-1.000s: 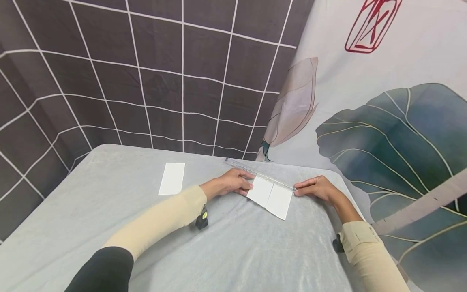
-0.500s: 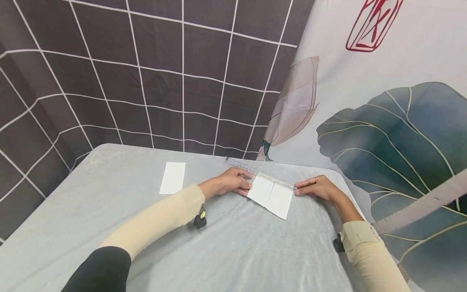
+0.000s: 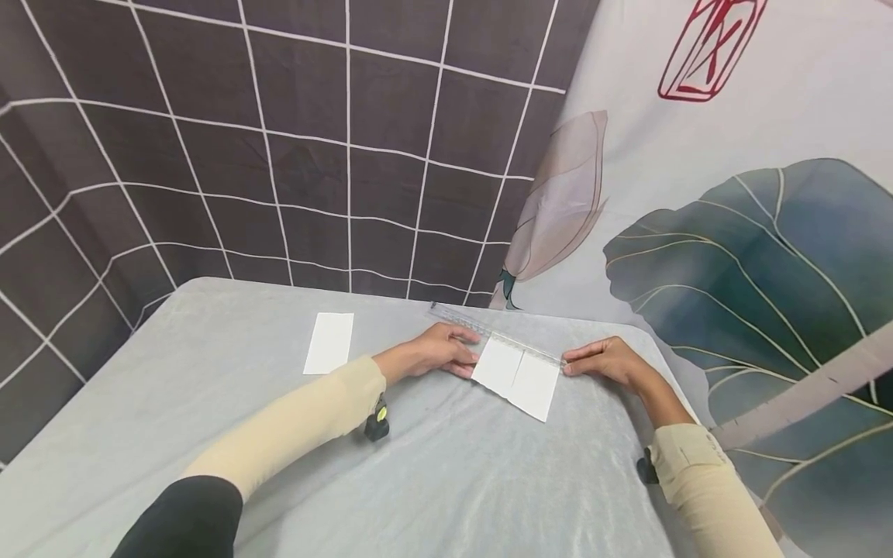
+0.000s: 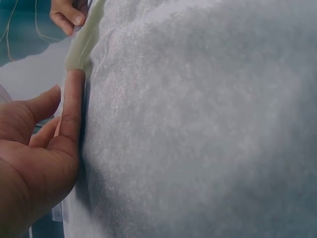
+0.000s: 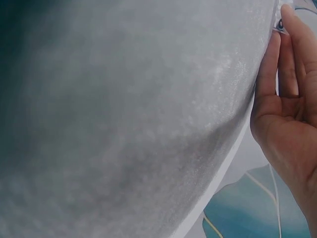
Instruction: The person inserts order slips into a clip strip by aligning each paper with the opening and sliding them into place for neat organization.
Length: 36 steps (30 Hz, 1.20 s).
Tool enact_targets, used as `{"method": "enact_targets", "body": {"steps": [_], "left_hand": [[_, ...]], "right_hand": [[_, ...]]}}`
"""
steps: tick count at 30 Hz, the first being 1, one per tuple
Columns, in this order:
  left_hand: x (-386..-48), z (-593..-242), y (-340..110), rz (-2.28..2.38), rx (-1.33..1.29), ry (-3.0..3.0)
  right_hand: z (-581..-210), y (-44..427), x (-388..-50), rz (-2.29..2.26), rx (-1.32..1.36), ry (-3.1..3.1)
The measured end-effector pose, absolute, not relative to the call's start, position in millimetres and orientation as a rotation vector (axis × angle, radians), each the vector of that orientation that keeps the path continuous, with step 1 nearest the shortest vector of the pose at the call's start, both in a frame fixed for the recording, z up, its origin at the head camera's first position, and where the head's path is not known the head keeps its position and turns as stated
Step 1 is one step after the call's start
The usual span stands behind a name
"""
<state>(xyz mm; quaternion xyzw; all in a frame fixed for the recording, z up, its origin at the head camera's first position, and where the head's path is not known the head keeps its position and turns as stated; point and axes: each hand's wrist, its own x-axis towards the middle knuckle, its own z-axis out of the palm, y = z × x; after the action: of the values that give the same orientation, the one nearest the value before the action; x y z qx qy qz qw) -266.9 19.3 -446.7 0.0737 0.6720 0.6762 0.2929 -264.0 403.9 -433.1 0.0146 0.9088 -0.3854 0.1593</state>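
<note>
On the cloth (image 3: 418,457), the ruler (image 3: 498,335) is already set along the lined card (image 3: 528,381), right grip (image 3: 601,361) pinching the ruler's end, left grip (image 3: 443,350) loosely spread beside the card, other card (image 3: 329,343) untouched.

The left hand (image 3: 441,351) now lies slightly farther left than a second ago, its fingertips overlapping less of the left edge of the white sheet (image 3: 501,366). Its beige sleeve (image 3: 286,430) and black wrist camera (image 3: 377,424) sit farther left too.
</note>
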Motion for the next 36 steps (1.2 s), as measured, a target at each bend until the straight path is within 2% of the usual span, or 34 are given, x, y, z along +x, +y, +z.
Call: {"method": "enact_targets", "body": {"steps": [36], "left_hand": [[-262.6, -438.9, -16.6, 1.833, 0.163, 1.769]], "right_hand": [[-430.2, 402.8, -262.7, -1.071, 0.027, 2.608]]}}
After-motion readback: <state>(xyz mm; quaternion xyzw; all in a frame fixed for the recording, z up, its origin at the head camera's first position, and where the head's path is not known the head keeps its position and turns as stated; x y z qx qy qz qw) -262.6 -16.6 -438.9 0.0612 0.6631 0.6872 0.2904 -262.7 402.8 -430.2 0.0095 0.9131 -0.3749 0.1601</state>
